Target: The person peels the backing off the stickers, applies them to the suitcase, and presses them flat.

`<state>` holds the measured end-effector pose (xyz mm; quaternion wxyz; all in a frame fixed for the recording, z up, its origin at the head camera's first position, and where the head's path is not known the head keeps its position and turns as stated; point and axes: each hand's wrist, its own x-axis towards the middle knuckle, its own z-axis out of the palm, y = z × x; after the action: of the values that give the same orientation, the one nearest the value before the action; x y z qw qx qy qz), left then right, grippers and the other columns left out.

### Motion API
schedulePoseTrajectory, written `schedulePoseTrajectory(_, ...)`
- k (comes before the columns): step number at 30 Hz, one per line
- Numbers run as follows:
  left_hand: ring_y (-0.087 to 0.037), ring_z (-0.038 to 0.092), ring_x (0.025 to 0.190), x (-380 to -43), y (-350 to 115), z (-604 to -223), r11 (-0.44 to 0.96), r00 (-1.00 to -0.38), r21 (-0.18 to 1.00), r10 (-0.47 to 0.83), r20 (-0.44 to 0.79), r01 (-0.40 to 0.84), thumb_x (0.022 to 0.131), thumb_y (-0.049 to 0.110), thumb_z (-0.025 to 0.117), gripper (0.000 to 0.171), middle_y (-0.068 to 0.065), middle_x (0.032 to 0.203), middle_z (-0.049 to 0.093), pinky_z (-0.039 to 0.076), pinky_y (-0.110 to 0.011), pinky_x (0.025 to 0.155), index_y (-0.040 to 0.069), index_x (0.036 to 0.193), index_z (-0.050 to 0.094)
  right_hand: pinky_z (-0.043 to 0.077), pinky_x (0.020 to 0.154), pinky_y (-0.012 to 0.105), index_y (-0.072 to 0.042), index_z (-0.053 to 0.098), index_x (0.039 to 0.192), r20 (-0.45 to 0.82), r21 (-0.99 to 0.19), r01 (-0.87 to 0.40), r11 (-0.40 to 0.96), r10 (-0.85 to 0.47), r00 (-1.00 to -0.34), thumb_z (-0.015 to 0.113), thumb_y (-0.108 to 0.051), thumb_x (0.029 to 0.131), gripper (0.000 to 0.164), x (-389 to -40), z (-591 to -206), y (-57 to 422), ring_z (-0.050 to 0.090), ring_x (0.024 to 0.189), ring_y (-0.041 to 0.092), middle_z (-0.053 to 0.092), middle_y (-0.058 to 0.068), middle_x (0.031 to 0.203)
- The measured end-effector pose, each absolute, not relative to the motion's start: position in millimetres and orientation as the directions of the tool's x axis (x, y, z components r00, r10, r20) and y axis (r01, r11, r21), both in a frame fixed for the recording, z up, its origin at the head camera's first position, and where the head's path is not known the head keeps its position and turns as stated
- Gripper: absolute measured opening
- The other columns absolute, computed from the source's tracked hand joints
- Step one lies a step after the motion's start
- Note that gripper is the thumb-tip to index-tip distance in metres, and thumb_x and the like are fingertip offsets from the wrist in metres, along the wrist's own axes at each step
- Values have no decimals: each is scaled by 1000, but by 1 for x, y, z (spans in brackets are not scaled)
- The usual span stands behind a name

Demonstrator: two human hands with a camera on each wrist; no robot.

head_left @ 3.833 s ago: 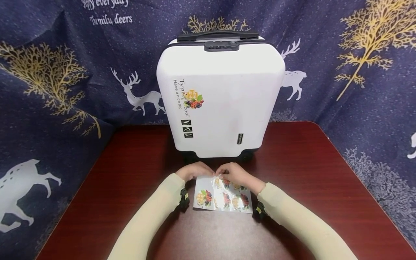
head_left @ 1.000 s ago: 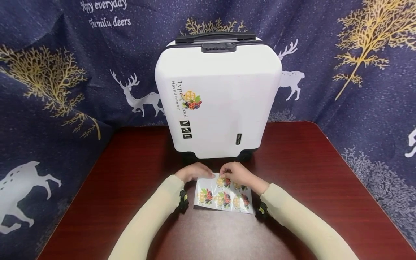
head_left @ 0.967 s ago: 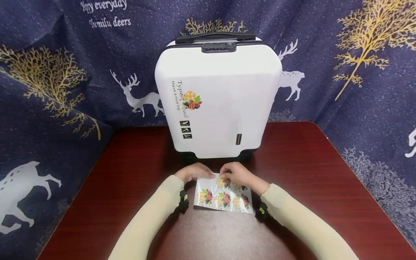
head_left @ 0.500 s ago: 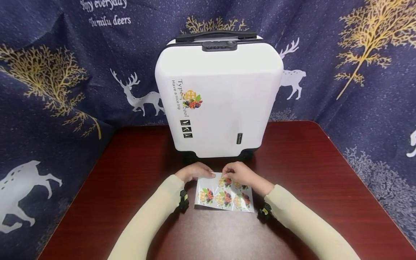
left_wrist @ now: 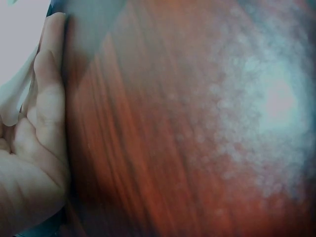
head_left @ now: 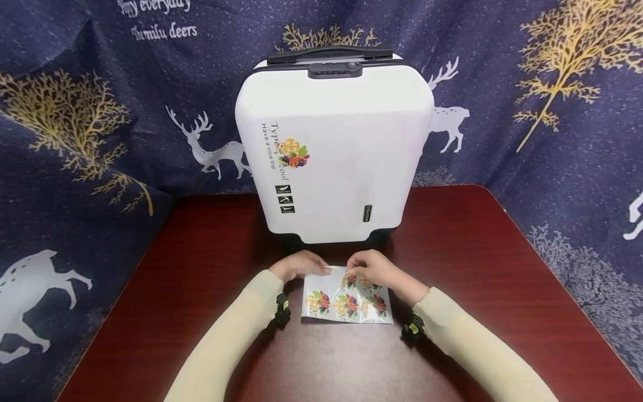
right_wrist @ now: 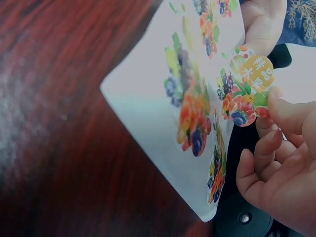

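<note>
A white sheet of round fruit stickers (head_left: 313,283) lies tilted in front of the suitcase, its upper left part blank. My left hand (head_left: 302,265) grips the sheet's upper left edge, thumb on top; in the left wrist view the fingers (left_wrist: 50,103) run along underneath the paper. My right hand (head_left: 375,269) is at the upper edge. In the right wrist view, its thumb and forefinger pinch the edge of a fruit sticker (right_wrist: 242,96) with yellow lettering, which stands up from the sheet (right_wrist: 143,106). Several other stickers lie flat on it.
A white suitcase (head_left: 346,162) with a black handle stands upright at the back of the dark red table (head_left: 452,240). One fruit sticker (head_left: 293,153) is on its front, overlapping the printed words. A blue curtain (head_left: 201,67) hangs behind.
My right hand has moved slightly right, away from the left hand, pinching the sticker. My left hand keeps its grip on the sheet. The suitcase stays put.
</note>
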<state>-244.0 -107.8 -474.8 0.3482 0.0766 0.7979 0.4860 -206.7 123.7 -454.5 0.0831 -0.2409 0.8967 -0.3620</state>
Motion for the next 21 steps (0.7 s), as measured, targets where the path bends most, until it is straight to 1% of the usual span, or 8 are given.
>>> schedulePoseTrajectory(4, -10, 67, 71, -244, -108, -474, 504, -747, 836, 467, -473, -215, 92, 14, 67, 32, -10, 90, 75, 58, -27, 71, -9, 114, 66, 46, 72, 23, -6, 69, 85, 29, -700, -374, 608, -500, -866, 68, -12, 90, 8, -205, -453, 126, 53, 76, 8, 71, 4, 82)
schedulePoseTrajectory(8, -10, 67, 72, -244, -108, -474, 504, -748, 840, 476, -462, -199, 92, 14, 67, 32, -13, 91, 75, 58, -27, 71, -10, 113, 66, 46, 72, 23, -6, 69, 86, 26, -717, -369, 591, -506, -862, 68, -12, 91, 8, -205, -452, 128, 53, 75, 7, 71, 5, 80)
schedulePoseTrajectory(14, -10, 67, 73, -244, -108, -475, 511, -752, 838, 472, -460, -192, 93, 15, 66, 32, -17, 95, 75, 58, -27, 72, -10, 114, 66, 45, 74, 23, -5, 69, 86, 37, -729, -360, 583, -490, -871, 68, -11, 91, 8, -205, -453, 132, 54, 77, 7, 71, 6, 84)
schedulePoseTrajectory(21, -11, 67, 74, -243, -108, -475, 525, -761, 831, 458, -459, -185, 92, 16, 67, 33, -17, 96, 75, 58, -28, 72, -9, 114, 67, 46, 74, 25, -4, 69, 87, 12, -758, -309, 574, -462, -887, 67, -9, 92, 7, -204, -454, 135, 54, 80, 11, 70, 6, 86)
